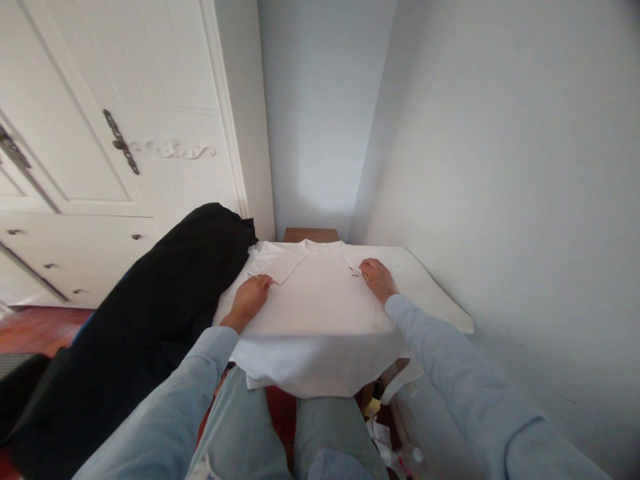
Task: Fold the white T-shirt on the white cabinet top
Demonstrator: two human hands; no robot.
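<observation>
A white T-shirt (320, 300) lies spread on a white table (425, 287), its neckline at the far side and its lower part hanging over the near edge. My left hand (254, 295) is closed on the hem of the left sleeve, which is folded inward over the shirt front. On the other side, my right hand (377, 277) pinches the shirt at the right sleeve, beside a small dark print on the chest. The fabric between the fingers is mostly hidden by both hands.
Black cloth (150, 300) is heaped along the table's left side. A white wardrobe (125, 80) stands at the back left, and a grey wall (525, 167) borders the right. Behind the table shows a brown wooden piece (311, 235). Assorted small items (383, 437) lie below at right.
</observation>
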